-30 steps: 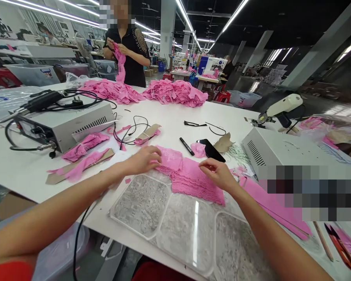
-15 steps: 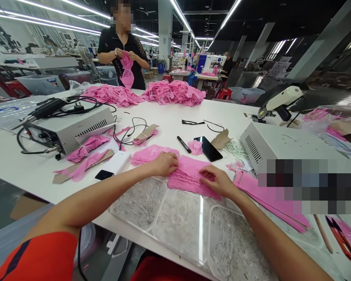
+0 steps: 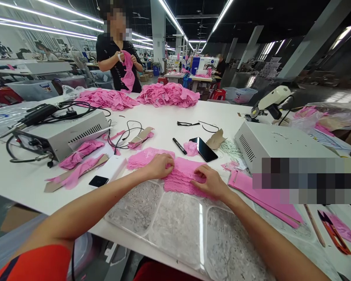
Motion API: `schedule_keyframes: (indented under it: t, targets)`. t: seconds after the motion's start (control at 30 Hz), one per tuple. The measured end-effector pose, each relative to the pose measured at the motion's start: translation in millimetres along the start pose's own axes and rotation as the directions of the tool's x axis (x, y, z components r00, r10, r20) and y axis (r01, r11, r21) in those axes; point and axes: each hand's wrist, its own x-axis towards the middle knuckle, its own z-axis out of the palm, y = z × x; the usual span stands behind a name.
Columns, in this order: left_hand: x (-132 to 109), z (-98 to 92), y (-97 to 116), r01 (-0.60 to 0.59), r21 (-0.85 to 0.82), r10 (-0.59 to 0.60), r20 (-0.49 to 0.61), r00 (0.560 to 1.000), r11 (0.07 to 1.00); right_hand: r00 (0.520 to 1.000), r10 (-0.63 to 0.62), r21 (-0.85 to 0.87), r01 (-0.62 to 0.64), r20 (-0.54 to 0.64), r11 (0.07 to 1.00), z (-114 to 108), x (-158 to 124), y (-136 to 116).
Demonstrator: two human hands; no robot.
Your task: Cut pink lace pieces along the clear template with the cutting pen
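Overlapping layers of scalloped pink lace fabric (image 3: 183,180) lie on a clear-covered, stone-patterned mat (image 3: 175,226) in front of me. At the upper left edge of these layers, my left hand (image 3: 160,166) has its fingers curled together in a pinch on the lace; its fingertips are partly hidden. My right hand (image 3: 212,181) rests on the right side of the layers, thumb and forefinger apart and touching the top. Another stack of pink lace (image 3: 143,156) lies behind my left wrist.
Behind the lace are a black marker (image 3: 179,146) and a phone (image 3: 204,150). Grey machine boxes stand left (image 3: 76,130) and right (image 3: 277,144). Orange-handled snips (image 3: 335,234) lie at right. Across the table, a person (image 3: 118,58) holds pink fabric behind pink heaps (image 3: 169,95).
My view has shifted slightly to the right. My right thumb and fingers have moved a little left over the lace; my left hand stays at its edge. The person opposite has raised the pink fabric.
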Motion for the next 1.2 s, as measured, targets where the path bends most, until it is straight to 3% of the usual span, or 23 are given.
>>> schedule_keyframes:
  t: [0.53,0.83,1.0,1.2]
  targets:
    - [-7,6.9,0,0.001,0.044,-0.002,0.018,1.000,0.999,0.991,-0.111,-0.007,0.111,-0.070,0.994,1,-2,5]
    - [-4,12.8,-2,0.019,0.021,-0.017,-0.098,0.995,1.000,0.961,-0.128,-0.019,0.127,-0.247,0.992,-3,-4,18]
    - [-6,12.7,2,-0.071,0.043,0.078,-0.172,0.982,0.997,0.937,-0.196,-0.086,0.179,-0.290,0.980,-13,-12,15]
    - [-58,9.2,13,-0.279,0.139,0.297,-0.132,0.946,0.950,0.916,-0.376,-0.182,0.349,-0.142,0.919,-4,-54,-10]
